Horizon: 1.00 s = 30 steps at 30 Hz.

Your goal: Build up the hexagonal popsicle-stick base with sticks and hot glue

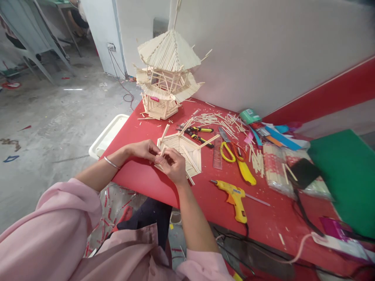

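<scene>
A flat six-sided base of pale wooden sticks [193, 149] lies on the red table, with several sticks standing up at its corners. My left hand [144, 150] and my right hand [173, 164] meet over its near left corner. Both hands have their fingers pinched around a short wooden stick [163, 151] that stands up there. The fingertips hide the stick's lower end. Just beyond the base lie pliers with black and yellow handles [202, 138]. To the right is a clear ruler [217, 154].
A tiered stick pagoda [170, 74] stands at the back left. Yellow-handled scissors [227, 151], a yellow glue gun [234, 197], loose sticks [206, 118] and bagged sticks [277, 168] are spread to the right. A power strip [336, 244] and cables lie near the front right.
</scene>
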Motion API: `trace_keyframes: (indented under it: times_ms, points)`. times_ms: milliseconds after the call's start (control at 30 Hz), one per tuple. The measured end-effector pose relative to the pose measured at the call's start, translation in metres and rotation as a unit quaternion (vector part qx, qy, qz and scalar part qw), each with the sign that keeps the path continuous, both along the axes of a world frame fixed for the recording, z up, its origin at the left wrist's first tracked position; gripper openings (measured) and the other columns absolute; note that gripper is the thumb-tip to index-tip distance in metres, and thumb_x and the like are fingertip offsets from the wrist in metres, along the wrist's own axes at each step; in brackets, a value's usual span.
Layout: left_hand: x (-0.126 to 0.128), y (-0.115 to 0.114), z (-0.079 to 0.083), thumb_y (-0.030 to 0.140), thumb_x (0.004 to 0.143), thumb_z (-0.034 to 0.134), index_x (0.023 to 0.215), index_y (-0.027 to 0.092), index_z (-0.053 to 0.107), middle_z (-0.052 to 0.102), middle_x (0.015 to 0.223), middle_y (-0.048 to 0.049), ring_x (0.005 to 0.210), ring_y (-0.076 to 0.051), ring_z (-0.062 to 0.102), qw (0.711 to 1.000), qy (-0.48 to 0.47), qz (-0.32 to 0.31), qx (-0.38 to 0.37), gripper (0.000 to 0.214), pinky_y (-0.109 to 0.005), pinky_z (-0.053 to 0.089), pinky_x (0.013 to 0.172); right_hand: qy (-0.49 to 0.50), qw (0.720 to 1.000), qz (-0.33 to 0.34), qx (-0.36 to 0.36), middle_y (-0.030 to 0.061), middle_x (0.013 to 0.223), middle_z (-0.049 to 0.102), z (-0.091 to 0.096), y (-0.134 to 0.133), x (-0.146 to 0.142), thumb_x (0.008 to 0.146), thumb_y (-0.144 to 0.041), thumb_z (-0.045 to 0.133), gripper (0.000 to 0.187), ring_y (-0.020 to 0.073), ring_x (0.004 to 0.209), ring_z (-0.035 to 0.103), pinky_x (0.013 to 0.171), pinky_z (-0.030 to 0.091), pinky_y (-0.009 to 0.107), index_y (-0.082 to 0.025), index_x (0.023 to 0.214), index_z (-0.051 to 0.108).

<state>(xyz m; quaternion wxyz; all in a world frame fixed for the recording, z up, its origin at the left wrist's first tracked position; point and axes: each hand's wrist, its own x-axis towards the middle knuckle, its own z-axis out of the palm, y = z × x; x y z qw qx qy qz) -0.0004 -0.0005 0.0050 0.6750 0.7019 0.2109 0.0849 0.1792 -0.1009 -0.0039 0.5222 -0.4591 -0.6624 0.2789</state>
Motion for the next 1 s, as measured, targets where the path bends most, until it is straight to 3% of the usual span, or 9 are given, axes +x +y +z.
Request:
trace_keyframes:
  times_ms: [133,400,467,533,633,800,1000]
  points:
    - [0.0,0.0,0.001,0.049,0.071,0.088,0.082,0.008,0.08,0.068,0.061,-0.0054,0.054,-0.011,0.059,1.0,-0.007,-0.002,-0.004,0.044,-0.018,0.048,0.054,0.004,1.0,0.001,0.001,0.0011,0.08,0.065,0.0,0.0,0.0,0.089,-0.034,0.074,0.013,0.0138,0.065,0.056,0.06,0.044,0.028,-0.022,0.083,0.071]
    - [-0.013,0.009,0.014,0.045,0.067,0.092,0.103,0.01,0.081,0.078,0.078,-0.0116,0.064,-0.017,0.069,0.998,0.037,-0.027,-0.031,0.051,-0.022,0.052,0.057,-0.006,1.0,-0.005,0.001,0.0014,0.079,0.066,0.003,0.0,-0.001,0.091,-0.036,0.07,0.017,0.0142,0.065,0.058,0.061,0.046,0.028,-0.023,0.082,0.069]
    - [-0.013,0.011,0.012,0.045,0.07,0.09,0.1,0.009,0.081,0.076,0.072,-0.0094,0.057,-0.014,0.065,0.999,0.03,0.036,-0.009,0.048,-0.021,0.05,0.054,0.0,1.0,-0.003,-0.001,0.0012,0.079,0.065,0.003,0.0,-0.001,0.091,-0.036,0.071,0.017,0.0136,0.064,0.057,0.06,0.045,0.028,-0.022,0.082,0.069]
    - [-0.01,0.012,0.006,0.047,0.072,0.087,0.095,0.009,0.08,0.073,0.068,-0.0067,0.054,-0.01,0.06,0.987,-0.007,0.158,0.036,0.045,-0.02,0.046,0.052,0.008,1.0,-0.002,-0.004,0.0011,0.079,0.065,0.004,-0.001,-0.002,0.091,-0.036,0.07,0.017,0.0132,0.063,0.056,0.06,0.045,0.028,-0.022,0.082,0.068]
    - [-0.001,0.016,-0.007,0.047,0.069,0.088,0.094,0.01,0.079,0.071,0.072,-0.0035,0.054,-0.007,0.054,0.935,-0.065,0.332,0.109,0.046,-0.021,0.044,0.053,0.011,1.0,-0.001,-0.011,0.0013,0.079,0.065,0.003,-0.001,-0.002,0.091,-0.037,0.07,0.018,0.0132,0.063,0.055,0.06,0.045,0.028,-0.022,0.08,0.067]
    - [0.01,0.024,-0.023,0.05,0.068,0.087,0.1,0.013,0.08,0.07,0.083,-0.0024,0.057,-0.006,0.045,0.906,-0.076,0.376,0.18,0.05,-0.021,0.038,0.053,-0.002,1.0,0.0,-0.015,0.0013,0.079,0.065,0.002,0.0,-0.002,0.091,-0.039,0.069,0.019,0.0136,0.063,0.055,0.061,0.047,0.028,-0.023,0.082,0.067]
    - [0.014,0.026,-0.024,0.055,0.063,0.089,0.108,0.011,0.077,0.073,0.097,-0.0055,0.05,-0.003,0.042,0.924,-0.056,0.349,0.144,0.064,-0.021,0.035,0.046,-0.017,1.0,0.003,-0.017,0.0015,0.08,0.064,0.003,-0.001,-0.002,0.092,-0.039,0.068,0.018,0.0146,0.066,0.057,0.063,0.047,0.029,-0.023,0.083,0.068]
